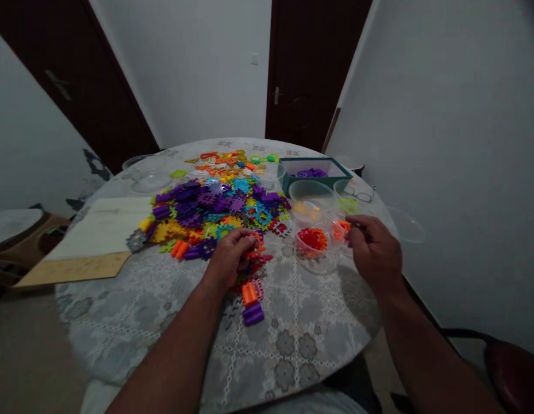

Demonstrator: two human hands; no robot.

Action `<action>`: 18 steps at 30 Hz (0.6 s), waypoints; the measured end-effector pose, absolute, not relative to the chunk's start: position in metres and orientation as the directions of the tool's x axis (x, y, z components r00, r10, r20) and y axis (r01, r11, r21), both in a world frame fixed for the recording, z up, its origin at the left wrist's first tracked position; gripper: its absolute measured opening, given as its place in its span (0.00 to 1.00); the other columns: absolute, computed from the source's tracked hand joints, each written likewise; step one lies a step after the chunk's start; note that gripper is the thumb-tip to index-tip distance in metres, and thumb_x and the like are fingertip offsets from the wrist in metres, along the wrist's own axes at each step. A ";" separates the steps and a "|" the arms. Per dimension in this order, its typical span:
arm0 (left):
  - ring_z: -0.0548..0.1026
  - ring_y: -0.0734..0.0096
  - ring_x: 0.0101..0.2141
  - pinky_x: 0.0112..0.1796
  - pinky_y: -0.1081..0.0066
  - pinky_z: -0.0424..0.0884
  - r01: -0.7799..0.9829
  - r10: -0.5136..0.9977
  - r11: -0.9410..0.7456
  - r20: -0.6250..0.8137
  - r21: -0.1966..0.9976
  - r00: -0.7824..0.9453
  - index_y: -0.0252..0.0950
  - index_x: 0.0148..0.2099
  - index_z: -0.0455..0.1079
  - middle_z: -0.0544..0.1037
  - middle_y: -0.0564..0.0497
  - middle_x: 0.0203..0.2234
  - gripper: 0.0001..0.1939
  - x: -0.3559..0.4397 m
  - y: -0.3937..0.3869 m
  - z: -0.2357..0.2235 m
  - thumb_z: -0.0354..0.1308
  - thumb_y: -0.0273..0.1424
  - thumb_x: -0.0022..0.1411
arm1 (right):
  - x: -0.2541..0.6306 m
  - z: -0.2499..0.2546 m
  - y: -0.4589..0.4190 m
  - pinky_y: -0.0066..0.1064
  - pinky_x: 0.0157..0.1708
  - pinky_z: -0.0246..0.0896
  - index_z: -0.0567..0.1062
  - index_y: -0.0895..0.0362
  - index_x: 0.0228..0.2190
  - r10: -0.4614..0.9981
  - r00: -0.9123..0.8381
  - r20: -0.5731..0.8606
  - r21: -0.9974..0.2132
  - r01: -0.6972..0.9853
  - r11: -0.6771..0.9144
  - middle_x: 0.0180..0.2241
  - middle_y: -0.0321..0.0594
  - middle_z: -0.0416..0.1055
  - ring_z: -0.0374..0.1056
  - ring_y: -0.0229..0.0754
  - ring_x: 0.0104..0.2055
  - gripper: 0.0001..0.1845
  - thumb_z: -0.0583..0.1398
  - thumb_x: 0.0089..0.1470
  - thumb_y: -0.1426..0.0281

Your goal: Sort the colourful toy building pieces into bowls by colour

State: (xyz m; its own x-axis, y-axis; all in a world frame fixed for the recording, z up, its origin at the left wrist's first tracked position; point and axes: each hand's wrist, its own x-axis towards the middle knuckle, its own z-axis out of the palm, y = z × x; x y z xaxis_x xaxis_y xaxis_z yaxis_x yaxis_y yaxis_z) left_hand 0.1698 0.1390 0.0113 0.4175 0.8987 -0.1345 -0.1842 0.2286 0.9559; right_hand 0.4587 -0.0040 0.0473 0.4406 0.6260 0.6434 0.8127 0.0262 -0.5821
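Observation:
My left hand [229, 256] is closed on an orange gear-edged plastic piece [258, 246], at the near edge of a big heap of colourful interlocking toy pieces [193, 201]. Below it lie an orange connector [249, 294] and a purple connector [253, 314]. On the right, my right hand [376, 251] has its thumb and fingers pinched together. Orange pieces [341, 230] show right beside its fingertips; whether it grips one is unclear. Just left of it stands a clear plastic bowl [315, 263] with red and orange gear pieces, and behind that another clear bowl [312, 190] with yellow ones.
A teal-edged box [316, 179] with purple pieces stands at the back right, near a pair of glasses [359, 195]. Clear lids [407, 225] lie at the right edge. Cardboard sheet [77, 269] rests on the left of the round, cloth-covered table [288, 356].

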 end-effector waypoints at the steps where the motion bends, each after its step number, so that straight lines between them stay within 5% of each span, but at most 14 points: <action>1: 0.64 0.79 0.20 0.16 0.80 0.52 -0.185 0.897 0.237 -0.141 0.954 0.419 0.36 0.42 0.75 0.74 0.54 0.27 0.18 0.170 0.138 0.012 0.73 0.40 0.54 | 0.442 0.048 -0.004 0.47 0.52 0.74 0.81 0.51 0.48 0.692 0.372 0.619 -0.589 0.802 0.096 0.46 0.44 0.80 0.78 0.50 0.46 0.14 0.58 0.66 0.68; 4: 0.65 0.79 0.19 0.16 0.79 0.51 -0.180 0.886 0.246 -0.146 0.953 0.440 0.36 0.43 0.76 0.76 0.52 0.28 0.17 0.170 0.136 0.015 0.72 0.40 0.55 | 0.393 0.046 0.002 0.47 0.52 0.73 0.80 0.48 0.51 0.811 0.112 0.574 -0.577 0.758 0.304 0.49 0.44 0.80 0.77 0.50 0.50 0.15 0.58 0.67 0.70; 7: 0.61 0.80 0.17 0.17 0.78 0.51 -0.161 0.861 0.223 -0.116 0.961 0.495 0.36 0.43 0.78 0.74 0.54 0.25 0.17 0.170 0.133 0.018 0.73 0.40 0.56 | 0.356 0.039 0.012 0.44 0.48 0.74 0.77 0.50 0.55 0.857 0.012 0.515 -0.616 0.700 0.361 0.49 0.45 0.80 0.77 0.47 0.44 0.16 0.58 0.69 0.70; 13: 0.63 0.79 0.18 0.19 0.77 0.53 -0.126 0.831 0.194 -0.095 0.973 0.548 0.36 0.42 0.80 0.76 0.53 0.25 0.17 0.168 0.130 0.020 0.75 0.39 0.54 | 0.330 0.031 0.027 0.39 0.44 0.71 0.77 0.51 0.51 0.891 0.100 0.443 -0.739 0.603 0.299 0.42 0.41 0.79 0.74 0.44 0.40 0.13 0.60 0.66 0.71; 18: 0.55 0.83 0.16 0.18 0.78 0.49 -0.171 0.815 0.217 -0.081 0.961 0.574 0.36 0.46 0.79 0.68 0.58 0.21 0.19 0.168 0.134 0.015 0.74 0.41 0.57 | 0.341 0.032 0.018 0.33 0.35 0.68 0.77 0.51 0.50 0.925 0.236 0.297 -0.891 0.416 0.180 0.34 0.35 0.76 0.71 0.40 0.34 0.12 0.60 0.65 0.69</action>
State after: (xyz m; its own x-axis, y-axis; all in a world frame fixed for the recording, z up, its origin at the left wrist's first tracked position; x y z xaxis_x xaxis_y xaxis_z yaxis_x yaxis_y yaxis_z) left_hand 0.1678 0.1343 0.0152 0.5741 0.8147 -0.0813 -0.1714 0.2167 0.9611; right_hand 0.3407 0.0175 0.0325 0.2361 0.9252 0.2971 0.4159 0.1801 -0.8914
